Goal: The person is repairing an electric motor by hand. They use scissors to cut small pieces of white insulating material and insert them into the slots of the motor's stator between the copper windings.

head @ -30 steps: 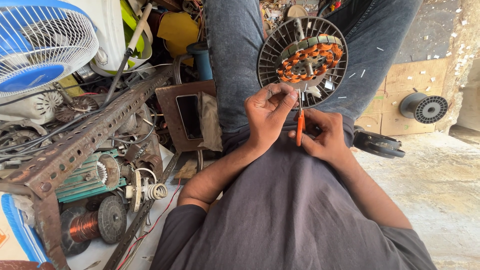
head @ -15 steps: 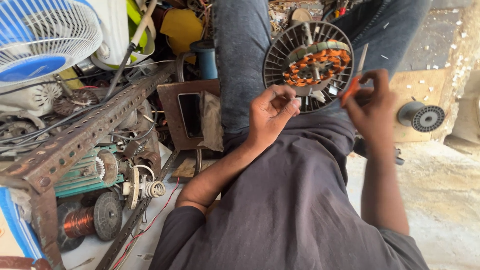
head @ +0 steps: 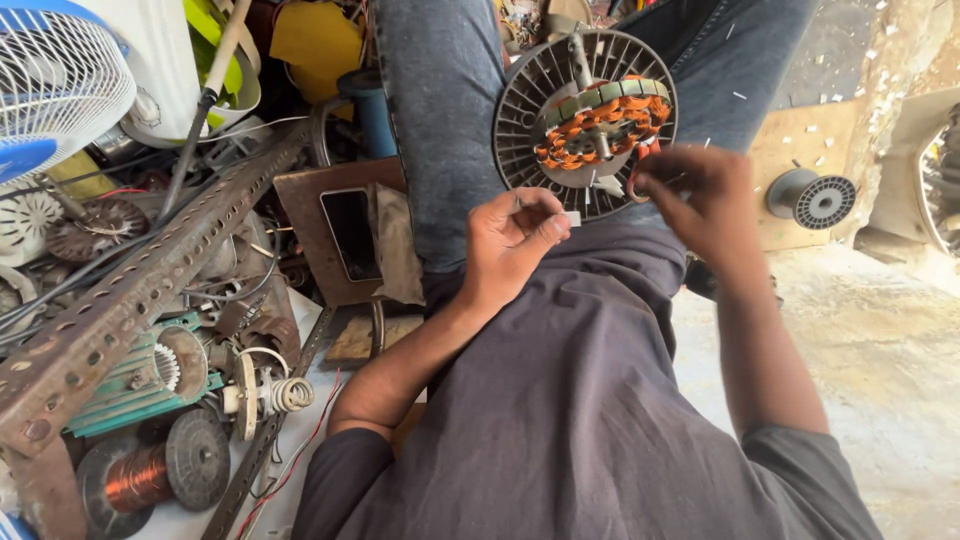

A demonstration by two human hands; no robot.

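Observation:
A round fan motor [head: 585,125] with grey cooling fins and orange copper windings rests against my knees. My left hand [head: 515,235] sits just below it and pinches a small white strip [head: 572,217] between thumb and fingers. My right hand [head: 700,195] is at the motor's lower right edge, fingers closed around an orange-handled tool [head: 637,186] of which only an orange loop shows. The tool's tip is hidden by my fingers. My dark grey shirt fills the lower middle of the view.
On the left lie a blue-and-white fan [head: 50,90], a rusty perforated angle bar [head: 130,310], a green motor [head: 130,385], a copper wire spool [head: 140,475] and a brown box [head: 340,230]. A black spool [head: 815,200] lies on the right, beside bare concrete floor [head: 880,340].
My right hand has lifted from my lap with the orange-handled tool and moved up to the motor's lower right edge. My left hand stays below the motor.

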